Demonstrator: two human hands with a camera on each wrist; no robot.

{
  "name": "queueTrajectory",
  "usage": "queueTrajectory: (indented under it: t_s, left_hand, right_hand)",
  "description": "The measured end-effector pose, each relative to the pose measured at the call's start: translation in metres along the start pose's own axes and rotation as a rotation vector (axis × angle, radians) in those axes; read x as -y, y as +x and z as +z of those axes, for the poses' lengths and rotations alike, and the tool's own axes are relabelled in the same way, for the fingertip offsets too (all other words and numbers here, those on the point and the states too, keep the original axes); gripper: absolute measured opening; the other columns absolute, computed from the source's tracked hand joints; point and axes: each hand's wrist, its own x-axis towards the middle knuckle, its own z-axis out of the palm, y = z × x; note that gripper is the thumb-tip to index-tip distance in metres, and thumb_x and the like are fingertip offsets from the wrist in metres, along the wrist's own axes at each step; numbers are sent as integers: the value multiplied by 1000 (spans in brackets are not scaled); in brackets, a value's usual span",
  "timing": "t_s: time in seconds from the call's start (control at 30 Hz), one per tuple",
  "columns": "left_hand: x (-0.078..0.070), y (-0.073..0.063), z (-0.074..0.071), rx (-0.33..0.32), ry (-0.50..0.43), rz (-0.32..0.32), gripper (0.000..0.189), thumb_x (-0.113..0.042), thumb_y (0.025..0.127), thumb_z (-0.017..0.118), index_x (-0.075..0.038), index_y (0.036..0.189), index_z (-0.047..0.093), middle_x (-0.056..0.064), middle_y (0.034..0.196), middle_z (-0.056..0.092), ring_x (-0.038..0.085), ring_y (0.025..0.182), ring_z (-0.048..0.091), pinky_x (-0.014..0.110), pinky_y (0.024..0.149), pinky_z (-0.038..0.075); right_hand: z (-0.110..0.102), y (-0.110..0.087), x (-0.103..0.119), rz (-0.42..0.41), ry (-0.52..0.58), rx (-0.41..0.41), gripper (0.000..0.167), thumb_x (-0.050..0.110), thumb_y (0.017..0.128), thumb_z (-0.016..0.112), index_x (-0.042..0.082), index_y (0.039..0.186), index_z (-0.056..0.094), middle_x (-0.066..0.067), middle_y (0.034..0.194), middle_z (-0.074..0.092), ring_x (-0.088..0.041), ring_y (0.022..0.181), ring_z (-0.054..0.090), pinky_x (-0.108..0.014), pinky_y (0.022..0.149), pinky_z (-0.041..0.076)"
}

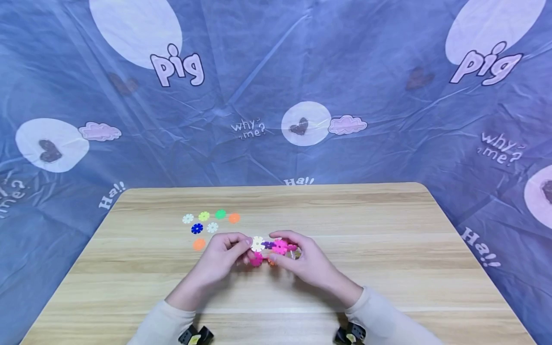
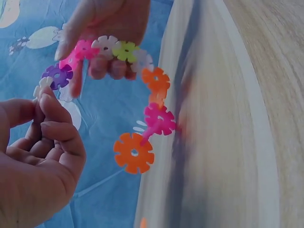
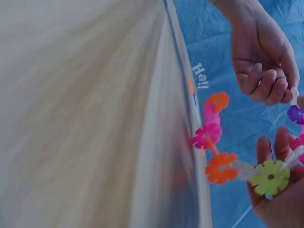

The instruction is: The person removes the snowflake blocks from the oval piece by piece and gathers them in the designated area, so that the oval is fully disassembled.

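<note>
Chain of plastic flower discs (image 1: pixel 280 247), held in both hands over the wooden desk (image 1: pixel 409 249)

The chain is between the left hand (image 1: pixel 217 256) and the right hand (image 1: pixel 312 263), above the middle of the desk. The grip of the left hand is a pinch: thumb and finger press on the white end disc (image 1: pixel 258 244), which is joined to a purple disc (image 2: pixel 58 77). The right hand bends thumb and fingers around the pink part of the chain. From there it curves through a lime disc (image 2: pixel 126 51) to an orange end disc (image 2: pixel 134 153), which lies outside both grips. Whether the low part touches the desk, I cannot tell.

Seven loose discs lie flat beyond the left hand and to its left. In the back are a white disc (image 1: pixel 188 218), a yellow-green disc (image 1: pixel 204 216), a green disc (image 1: pixel 221 214) and an orange disc (image 1: pixel 234 218); in front of these, a dark blue disc (image 1: pixel 197 228) and a second white disc (image 1: pixel 212 227). The seventh, a second orange disc (image 1: pixel 199 244), lies just beside the left hand and is nearest in its way.

Behind the loose discs, a strip of wood goes to the far edge, where a printed blue cloth (image 1: pixel 258 72) rises. To the right of the right hand, wide wood surface continues until the slanting right edge.
</note>
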Motion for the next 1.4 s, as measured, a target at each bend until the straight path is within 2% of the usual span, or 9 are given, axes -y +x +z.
queueTrajectory:
  t_s: [0.1,0.23,0.37,0.6,0.73,0.87,1.0,1.27,1.4]
  left_hand:
    - [2,0,-1,-29,-1,-18,24,-13,103,56,7,101,68,24,86,68,13,68,61,27,65,56]
    - [5,0,0,-62,-43,-39,25,-12,103,54,9,103,66,18,85,68,13,69,61,27,66,56]
    - [4,0,4,-101,-50,-30,26,-15,104,54,8,104,67,14,80,67,16,65,59,25,60,53]
    - [4,0,13,-135,-50,-31,24,-19,98,65,4,103,69,14,83,69,15,66,60,26,60,54]
    - [4,-1,16,-166,-114,-74,19,-15,94,70,3,101,71,16,81,69,16,65,61,26,59,54]
    - [2,0,19,-189,-223,-121,19,-13,91,73,5,99,71,21,80,68,15,61,60,22,54,50]
    - [1,0,22,-210,-311,-147,19,-11,91,74,6,97,70,20,75,67,13,55,56,21,50,47]
    - [-1,1,25,-220,-345,-145,15,-7,91,72,7,90,67,10,67,63,10,49,51,20,47,43]
    - [-1,2,26,-209,-342,-158,12,-6,92,68,5,89,65,7,66,61,9,49,49,19,46,42]
  right_hand:
    - [-2,-2,-4,9,26,-1,46,38,89,76,23,132,64,13,127,65,-14,118,59,-47,101,46]
    - [-3,-4,-7,-23,62,9,39,31,94,71,20,131,65,12,122,67,-16,109,63,-40,94,51]
    - [-3,-4,-8,-53,53,0,37,25,96,70,21,132,65,12,123,67,-15,106,63,-36,92,52]
    - [-2,-4,-9,-65,51,-15,38,22,96,70,19,133,64,5,126,67,-17,113,62,-44,100,48]
    - [-2,-4,-11,-61,77,-20,39,21,95,70,19,133,64,6,127,67,-17,116,62,-46,103,46]
    - [-2,-3,-11,-48,100,-16,39,18,95,71,21,133,64,8,126,68,-16,115,63,-45,103,47]
    - [-2,-3,-12,-64,99,-11,40,19,95,70,16,134,64,7,126,68,-16,115,63,-44,104,46]
    - [-2,-3,-12,-67,95,-1,40,25,96,70,18,135,64,7,128,67,-15,114,64,-41,103,47]
    - [-2,-3,-13,-64,100,7,40,24,96,70,21,135,63,5,129,67,-17,104,67,-40,100,49]
